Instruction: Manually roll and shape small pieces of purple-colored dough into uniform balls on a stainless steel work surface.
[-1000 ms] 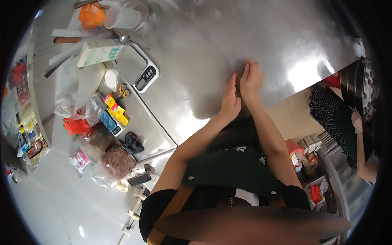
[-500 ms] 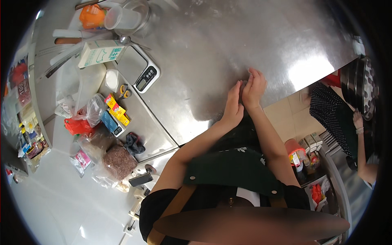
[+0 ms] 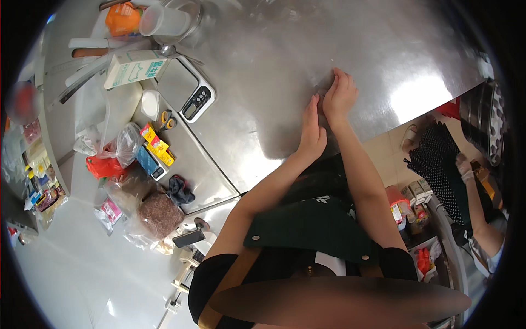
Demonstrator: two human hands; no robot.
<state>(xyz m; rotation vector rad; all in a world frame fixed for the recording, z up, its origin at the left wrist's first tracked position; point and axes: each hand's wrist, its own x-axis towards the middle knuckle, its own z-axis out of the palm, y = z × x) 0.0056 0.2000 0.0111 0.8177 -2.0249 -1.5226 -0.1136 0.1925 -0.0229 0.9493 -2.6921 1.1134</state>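
Note:
My left hand [image 3: 313,136] rests by the steel table [image 3: 263,66], its fingers stretched out and its thumb raised apart from them. Just to its right and a little farther away, my right hand [image 3: 341,98] curves with its fingers pressed together. A small dark patch [image 3: 322,100] shows in the narrow gap between the two hands. Whether it is a lump of something or only shadow, I cannot tell; the right palm is hidden.
On the left stand a kitchen scale [image 3: 189,90], a white carton [image 3: 135,68], scissors [image 3: 167,120], yellow packets [image 3: 157,145] and a bag of brown granules [image 3: 160,215]. A phone [image 3: 189,238] lies nearer. Beyond the table's right edge a co-worker's gloved hand [image 3: 466,167] shows.
Both my hands have slid farther away across the table, the right ahead of the left. At the right, the co-worker's arm and patterned clothing have shifted.

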